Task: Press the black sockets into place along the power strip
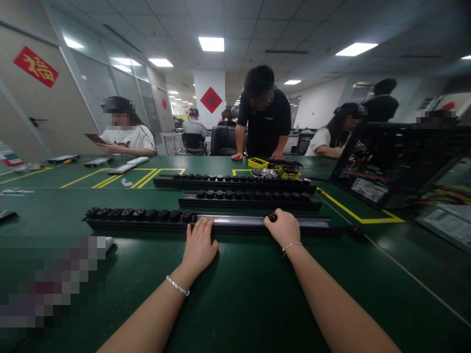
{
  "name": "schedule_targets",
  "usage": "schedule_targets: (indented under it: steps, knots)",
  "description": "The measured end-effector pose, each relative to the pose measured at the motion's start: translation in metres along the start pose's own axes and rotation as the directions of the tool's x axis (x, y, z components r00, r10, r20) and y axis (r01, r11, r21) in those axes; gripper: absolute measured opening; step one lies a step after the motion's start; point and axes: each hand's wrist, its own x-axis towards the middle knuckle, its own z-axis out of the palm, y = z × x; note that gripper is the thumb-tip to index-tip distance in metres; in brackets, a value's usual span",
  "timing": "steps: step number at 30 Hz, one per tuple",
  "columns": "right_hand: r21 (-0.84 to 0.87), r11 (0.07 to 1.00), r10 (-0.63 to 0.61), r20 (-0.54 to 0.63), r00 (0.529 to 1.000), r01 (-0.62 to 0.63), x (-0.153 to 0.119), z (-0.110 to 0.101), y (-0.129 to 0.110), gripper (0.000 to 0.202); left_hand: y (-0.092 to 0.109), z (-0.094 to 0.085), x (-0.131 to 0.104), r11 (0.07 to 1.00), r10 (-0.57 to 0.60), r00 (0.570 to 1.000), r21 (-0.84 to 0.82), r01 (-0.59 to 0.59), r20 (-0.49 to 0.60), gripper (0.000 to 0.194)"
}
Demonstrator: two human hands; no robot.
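Note:
A long black rail (pixel 243 220) with a shiny channel lies across the green table in front of me. Several small black socket-like pieces (pixel 146 214) fill its left half. My left hand (pixel 199 242) rests against the near edge of this rail, fingers stretched out just right of the last piece. Over the right part of the channel, my right hand (pixel 285 227) is closed around a small black socket-like piece (pixel 273 217), mostly covered by the fingers. Whether that piece touches the channel, I cannot tell.
Behind lie a second filled rail (pixel 250 202) and a third (pixel 235 183). Yellow trays (pixel 258 163) and a coiled clear roll (pixel 264 173) are farther back. An open computer case (pixel 382 166) stands at right. A co-worker in black (pixel 263 117) leans on the far edge.

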Motion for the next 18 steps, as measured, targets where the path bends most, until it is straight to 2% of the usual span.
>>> schedule_targets:
  steps: [9, 18]
  knots:
    - [0.087, 0.993, 0.080, 0.029, 0.996, -0.083, 0.0022, 0.0007, 0.0062, 0.017, -0.0006, 0.0001, -0.0006, 1.000, -0.001, 1.000, 0.002, 0.001, -0.001, 0.058]
    - [-0.010, 0.998, 0.063, 0.010, 0.998, -0.063, 0.0010, -0.0044, 0.0084, 0.019, -0.0019, 0.0001, -0.0006, 1.000, 0.006, 1.000, 0.002, -0.006, 0.000, 0.056]
